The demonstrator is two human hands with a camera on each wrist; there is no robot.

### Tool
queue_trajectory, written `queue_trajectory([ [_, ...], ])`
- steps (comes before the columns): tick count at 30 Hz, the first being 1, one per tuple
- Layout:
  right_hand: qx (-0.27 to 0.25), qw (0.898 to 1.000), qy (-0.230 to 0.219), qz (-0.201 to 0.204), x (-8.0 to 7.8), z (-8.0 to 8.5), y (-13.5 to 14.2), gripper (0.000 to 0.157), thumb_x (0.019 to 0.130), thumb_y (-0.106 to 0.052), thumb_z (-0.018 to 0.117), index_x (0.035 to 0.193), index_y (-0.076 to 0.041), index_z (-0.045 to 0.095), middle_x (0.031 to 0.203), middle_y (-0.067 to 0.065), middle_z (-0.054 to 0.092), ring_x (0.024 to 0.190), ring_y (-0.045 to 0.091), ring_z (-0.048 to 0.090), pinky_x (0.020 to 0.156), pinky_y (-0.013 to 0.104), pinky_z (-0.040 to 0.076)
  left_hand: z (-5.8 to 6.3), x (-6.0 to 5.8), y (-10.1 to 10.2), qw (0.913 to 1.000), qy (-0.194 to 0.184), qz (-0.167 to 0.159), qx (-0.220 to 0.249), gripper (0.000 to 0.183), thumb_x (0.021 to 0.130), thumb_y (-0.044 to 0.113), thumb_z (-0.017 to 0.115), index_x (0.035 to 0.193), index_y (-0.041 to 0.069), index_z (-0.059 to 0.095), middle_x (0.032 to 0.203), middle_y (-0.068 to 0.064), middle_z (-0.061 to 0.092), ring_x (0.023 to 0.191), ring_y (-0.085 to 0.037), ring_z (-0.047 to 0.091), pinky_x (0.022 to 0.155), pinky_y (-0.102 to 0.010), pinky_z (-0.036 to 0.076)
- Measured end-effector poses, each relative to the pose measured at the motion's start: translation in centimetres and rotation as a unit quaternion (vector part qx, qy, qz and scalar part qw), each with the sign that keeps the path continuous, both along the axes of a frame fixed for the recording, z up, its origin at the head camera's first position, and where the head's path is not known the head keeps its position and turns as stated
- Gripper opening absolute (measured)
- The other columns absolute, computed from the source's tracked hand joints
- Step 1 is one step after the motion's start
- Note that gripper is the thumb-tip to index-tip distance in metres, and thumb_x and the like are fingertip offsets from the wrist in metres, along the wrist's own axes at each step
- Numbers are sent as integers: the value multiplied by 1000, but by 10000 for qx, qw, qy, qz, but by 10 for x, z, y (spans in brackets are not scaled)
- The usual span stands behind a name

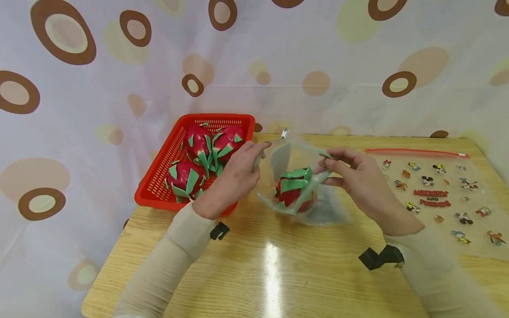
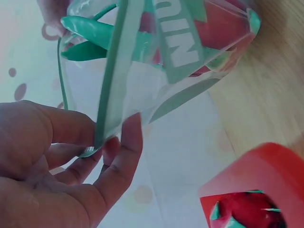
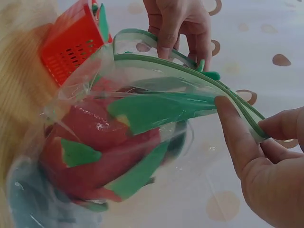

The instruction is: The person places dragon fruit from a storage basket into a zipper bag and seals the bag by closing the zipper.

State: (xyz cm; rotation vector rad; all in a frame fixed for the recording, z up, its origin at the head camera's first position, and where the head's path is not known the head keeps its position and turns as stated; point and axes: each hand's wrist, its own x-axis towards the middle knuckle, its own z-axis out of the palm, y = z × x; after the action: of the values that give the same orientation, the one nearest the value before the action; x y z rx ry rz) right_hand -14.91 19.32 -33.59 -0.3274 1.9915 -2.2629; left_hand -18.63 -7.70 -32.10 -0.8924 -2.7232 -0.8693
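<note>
A clear zip bag with a green zip edge stands on the table with its mouth spread. Inside lies a red dragon fruit with green leafy scales, its green tips toward the mouth. My left hand pinches the left side of the rim between thumb and fingers. On the opposite side, my right hand grips the rim, thumb and fingertips on the green strip. A small white slider sits at the far end of the zip. Pale printed lettering shows on the bag's side.
Left of the bag, a red plastic basket holds three dragon fruits. At the right, a flat clear bag with a red zip and cartoon prints lies on the wooden table. A patterned curtain hangs behind the table.
</note>
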Motion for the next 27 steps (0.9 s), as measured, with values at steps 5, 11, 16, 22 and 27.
queue_trajectory([
  [5, -593, 9981, 168, -17, -3, 17, 5, 28, 98, -12, 60, 123, 1, 56, 104, 8, 64, 95, 15, 71, 81, 28, 60, 12, -1, 3, 9996, 252, -73, 120, 54, 87, -13, 49, 139, 1, 52, 113, -12, 60, 103, -23, 57, 80, -29, 52],
  [11, -1068, 9932, 441, -149, -7, 40, 10, 29, 97, -8, 61, 123, 3, 56, 102, 9, 67, 93, 18, 72, 78, 28, 60, 29, 0, 9, 9997, 112, -53, 218, 56, 89, -11, 49, 142, 3, 49, 118, -11, 59, 107, -20, 55, 82, -26, 52],
  [16, -1503, 9854, 740, -293, -11, 59, 13, 31, 94, -2, 63, 122, 9, 55, 101, 13, 69, 89, 22, 73, 75, 29, 61, 43, -2, 14, 9988, 371, -24, 306, 54, 90, -9, 52, 142, 3, 49, 123, -12, 59, 106, -21, 56, 79, -25, 53],
  [22, -1853, 9766, 994, -441, -17, 82, 14, 31, 92, 1, 65, 120, 12, 56, 99, 17, 69, 86, 27, 73, 75, 33, 61, 67, -2, 20, 9978, 558, 100, 353, 54, 91, -8, 53, 143, 4, 49, 126, -11, 59, 88, -19, 52, 71, -22, 48],
  [27, -2188, 9673, 1170, -531, -20, 98, 16, 30, 91, 6, 64, 118, 15, 56, 98, 21, 67, 84, 32, 72, 78, 36, 60, 87, -2, 23, 9952, 779, 123, 572, 56, 90, -10, 52, 144, 6, 48, 127, -10, 57, 91, -18, 52, 76, -22, 50],
])
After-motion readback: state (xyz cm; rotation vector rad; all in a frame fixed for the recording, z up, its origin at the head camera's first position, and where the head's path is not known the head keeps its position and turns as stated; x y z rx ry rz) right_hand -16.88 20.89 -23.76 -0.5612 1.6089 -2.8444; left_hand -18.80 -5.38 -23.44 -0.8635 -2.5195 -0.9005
